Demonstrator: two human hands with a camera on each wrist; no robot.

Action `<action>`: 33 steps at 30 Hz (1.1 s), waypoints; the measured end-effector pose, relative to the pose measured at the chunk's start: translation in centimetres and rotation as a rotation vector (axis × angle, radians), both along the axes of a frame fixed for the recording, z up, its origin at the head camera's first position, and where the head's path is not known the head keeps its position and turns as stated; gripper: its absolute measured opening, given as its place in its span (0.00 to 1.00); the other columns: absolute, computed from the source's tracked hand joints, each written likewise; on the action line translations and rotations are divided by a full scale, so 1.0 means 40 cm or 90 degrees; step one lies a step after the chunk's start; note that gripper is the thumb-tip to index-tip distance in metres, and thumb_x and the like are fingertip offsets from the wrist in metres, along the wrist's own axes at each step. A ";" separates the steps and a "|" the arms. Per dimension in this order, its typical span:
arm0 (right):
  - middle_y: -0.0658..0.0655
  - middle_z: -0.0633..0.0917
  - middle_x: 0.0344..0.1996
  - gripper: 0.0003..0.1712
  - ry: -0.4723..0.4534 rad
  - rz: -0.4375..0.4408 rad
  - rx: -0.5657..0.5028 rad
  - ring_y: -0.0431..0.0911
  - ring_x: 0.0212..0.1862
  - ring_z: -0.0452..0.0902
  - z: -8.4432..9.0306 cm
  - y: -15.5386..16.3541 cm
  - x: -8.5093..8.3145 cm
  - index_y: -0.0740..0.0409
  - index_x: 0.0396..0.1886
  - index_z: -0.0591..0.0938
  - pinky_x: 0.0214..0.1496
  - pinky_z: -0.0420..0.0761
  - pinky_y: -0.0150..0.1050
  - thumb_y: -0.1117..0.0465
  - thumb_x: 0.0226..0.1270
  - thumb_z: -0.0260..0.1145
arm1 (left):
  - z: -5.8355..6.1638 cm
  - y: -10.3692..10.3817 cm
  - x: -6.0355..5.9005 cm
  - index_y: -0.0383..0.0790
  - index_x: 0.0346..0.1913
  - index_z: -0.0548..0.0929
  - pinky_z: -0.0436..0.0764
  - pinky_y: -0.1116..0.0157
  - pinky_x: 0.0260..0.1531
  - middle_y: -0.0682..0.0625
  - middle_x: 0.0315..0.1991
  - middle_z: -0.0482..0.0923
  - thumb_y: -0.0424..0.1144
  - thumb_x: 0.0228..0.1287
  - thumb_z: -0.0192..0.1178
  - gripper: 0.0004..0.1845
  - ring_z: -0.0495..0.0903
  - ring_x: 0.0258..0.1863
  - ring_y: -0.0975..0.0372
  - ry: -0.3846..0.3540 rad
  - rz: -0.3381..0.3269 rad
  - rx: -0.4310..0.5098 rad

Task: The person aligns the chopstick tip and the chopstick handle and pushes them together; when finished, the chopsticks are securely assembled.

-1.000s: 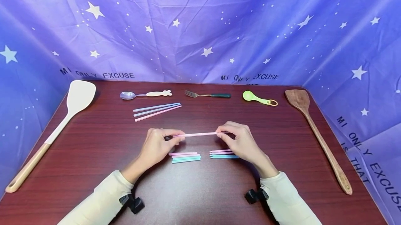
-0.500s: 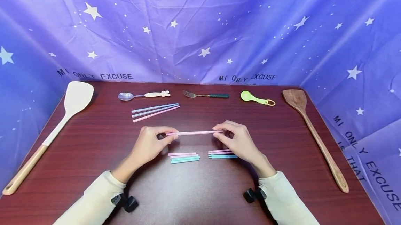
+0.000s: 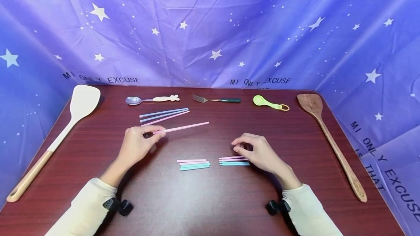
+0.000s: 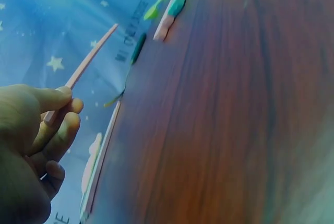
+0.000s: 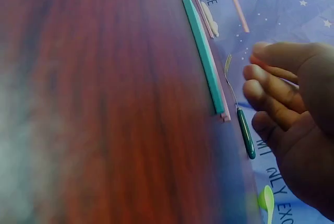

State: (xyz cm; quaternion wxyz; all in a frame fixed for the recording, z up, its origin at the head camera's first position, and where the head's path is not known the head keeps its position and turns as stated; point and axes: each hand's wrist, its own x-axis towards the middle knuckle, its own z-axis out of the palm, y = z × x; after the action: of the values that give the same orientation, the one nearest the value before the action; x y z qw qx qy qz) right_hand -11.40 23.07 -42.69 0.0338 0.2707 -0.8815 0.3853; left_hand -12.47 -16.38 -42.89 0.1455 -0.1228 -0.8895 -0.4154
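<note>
My left hand (image 3: 136,144) pinches a pink chopstick (image 3: 187,127) near one end, between thumb and fingers. Its free end points right and slightly away, above the table. In the left wrist view the chopstick (image 4: 86,64) slants upward from the fingertips. My right hand (image 3: 257,151) holds nothing; its fingers are loosely bent, just above a row of short pink and turquoise stick pieces (image 3: 234,163). A similar row of short pieces (image 3: 195,168) lies to the left of it. Behind my left hand lie long chopsticks, two blue (image 3: 164,112) and one pink (image 3: 170,118), partly overlapped by the hand.
Along the back of the table (image 3: 197,199) lie a spoon (image 3: 164,98), a fork (image 3: 229,100) and a green measuring spoon (image 3: 260,100). A white spatula (image 3: 85,99) lies at the left edge, a wooden turner (image 3: 334,152) at the right. A starry curtain surrounds the table.
Both hands held the pink chopstick between them. The right hand has let go and moved slightly right and nearer; the left hand has carried the chopstick left and toward the long chopsticks.
</note>
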 end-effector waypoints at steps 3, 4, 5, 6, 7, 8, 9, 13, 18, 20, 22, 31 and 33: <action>0.43 0.85 0.30 0.08 -0.008 0.019 0.002 0.33 0.33 0.77 -0.012 0.011 0.005 0.50 0.39 0.90 0.34 0.78 0.32 0.67 0.64 0.75 | -0.012 -0.020 -0.013 0.47 0.39 0.94 0.69 0.76 0.21 0.53 0.15 0.84 0.40 0.60 0.76 0.05 0.74 0.10 0.73 0.011 0.029 -0.003; 0.43 0.86 0.31 0.08 -0.013 0.023 0.000 0.33 0.34 0.78 -0.017 0.014 0.006 0.50 0.39 0.90 0.34 0.78 0.32 0.67 0.64 0.75 | -0.017 -0.026 -0.018 0.47 0.39 0.94 0.69 0.76 0.21 0.53 0.17 0.86 0.40 0.60 0.76 0.06 0.74 0.11 0.73 0.013 0.041 -0.006; 0.43 0.86 0.32 0.08 -0.015 0.026 0.001 0.33 0.34 0.78 -0.021 0.015 0.008 0.50 0.39 0.90 0.35 0.78 0.32 0.67 0.64 0.75 | -0.021 -0.032 -0.021 0.46 0.39 0.94 0.69 0.76 0.21 0.53 0.18 0.86 0.41 0.60 0.76 0.06 0.75 0.12 0.73 0.013 0.055 -0.008; 0.44 0.87 0.33 0.08 -0.017 0.029 0.002 0.33 0.34 0.78 -0.025 0.017 0.009 0.50 0.39 0.90 0.35 0.77 0.31 0.66 0.64 0.75 | -0.026 -0.038 -0.025 0.46 0.39 0.94 0.70 0.76 0.23 0.52 0.19 0.87 0.41 0.59 0.77 0.06 0.77 0.14 0.72 0.015 0.069 -0.011; 0.44 0.87 0.34 0.08 -0.018 0.032 0.004 0.34 0.35 0.77 -0.029 0.018 0.009 0.49 0.39 0.90 0.35 0.77 0.31 0.66 0.64 0.75 | -0.030 -0.043 -0.028 0.46 0.39 0.94 0.70 0.76 0.24 0.52 0.21 0.88 0.41 0.59 0.77 0.07 0.78 0.16 0.69 0.017 0.083 -0.013; 0.44 0.87 0.35 0.08 -0.019 0.033 0.006 0.34 0.36 0.78 -0.033 0.019 0.010 0.49 0.39 0.91 0.36 0.77 0.31 0.66 0.64 0.75 | -0.034 -0.047 -0.031 0.46 0.39 0.94 0.70 0.76 0.25 0.52 0.22 0.89 0.42 0.59 0.77 0.07 0.80 0.19 0.66 0.018 0.095 -0.017; 0.44 0.88 0.36 0.08 -0.016 0.037 0.008 0.34 0.37 0.78 -0.036 0.020 0.010 0.49 0.40 0.91 0.37 0.78 0.31 0.66 0.64 0.75 | -0.039 -0.051 -0.034 0.46 0.39 0.94 0.70 0.75 0.27 0.52 0.23 0.89 0.42 0.58 0.77 0.07 0.82 0.22 0.63 0.021 0.108 -0.025; 0.44 0.87 0.37 0.09 0.011 0.058 0.012 0.38 0.40 0.80 -0.046 0.023 0.013 0.49 0.39 0.91 0.42 0.79 0.33 0.66 0.62 0.76 | -0.055 -0.063 -0.045 0.45 0.39 0.94 0.72 0.73 0.32 0.48 0.29 0.91 0.42 0.58 0.77 0.08 0.88 0.31 0.51 0.022 0.128 -0.032; 0.45 0.86 0.35 0.10 0.035 0.074 0.017 0.39 0.40 0.80 -0.051 0.021 0.016 0.49 0.38 0.91 0.42 0.79 0.35 0.68 0.60 0.77 | -0.074 -0.070 -0.056 0.42 0.38 0.94 0.73 0.66 0.33 0.44 0.32 0.91 0.40 0.57 0.77 0.07 0.89 0.33 0.48 0.045 0.129 -0.038; 0.44 0.86 0.35 0.10 0.034 0.070 0.021 0.38 0.40 0.80 -0.050 0.019 0.017 0.48 0.37 0.91 0.42 0.79 0.34 0.68 0.60 0.77 | -0.079 -0.071 -0.059 0.42 0.37 0.94 0.72 0.65 0.32 0.44 0.32 0.91 0.38 0.57 0.77 0.06 0.88 0.32 0.48 0.059 0.127 -0.040; 0.44 0.86 0.35 0.10 0.030 0.066 0.025 0.38 0.40 0.79 -0.048 0.018 0.019 0.48 0.37 0.91 0.42 0.78 0.34 0.68 0.60 0.77 | -0.082 -0.072 -0.061 0.42 0.36 0.94 0.72 0.64 0.32 0.44 0.32 0.91 0.37 0.56 0.77 0.05 0.87 0.31 0.49 0.071 0.123 -0.042; 0.40 0.84 0.34 0.10 0.008 0.056 0.033 0.38 0.39 0.76 -0.043 0.016 0.024 0.45 0.35 0.90 0.40 0.76 0.32 0.67 0.61 0.77 | -0.095 -0.078 -0.067 0.41 0.33 0.94 0.69 0.65 0.35 0.45 0.31 0.88 0.34 0.53 0.78 0.04 0.82 0.34 0.53 0.100 0.102 -0.042; 0.40 0.84 0.33 0.10 0.008 0.055 0.032 0.38 0.39 0.76 -0.043 0.015 0.023 0.45 0.35 0.90 0.40 0.76 0.32 0.67 0.61 0.77 | -0.097 -0.080 -0.069 0.40 0.33 0.94 0.69 0.65 0.35 0.45 0.31 0.86 0.33 0.52 0.78 0.05 0.80 0.33 0.54 0.105 0.103 -0.045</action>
State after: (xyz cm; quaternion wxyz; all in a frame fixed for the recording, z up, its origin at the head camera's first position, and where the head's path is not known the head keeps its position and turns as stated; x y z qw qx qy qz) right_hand -10.46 23.68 -44.40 0.0159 0.3120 -0.8782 0.3622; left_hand -15.22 -19.56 -46.77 0.2463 -0.0896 -0.8956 -0.3595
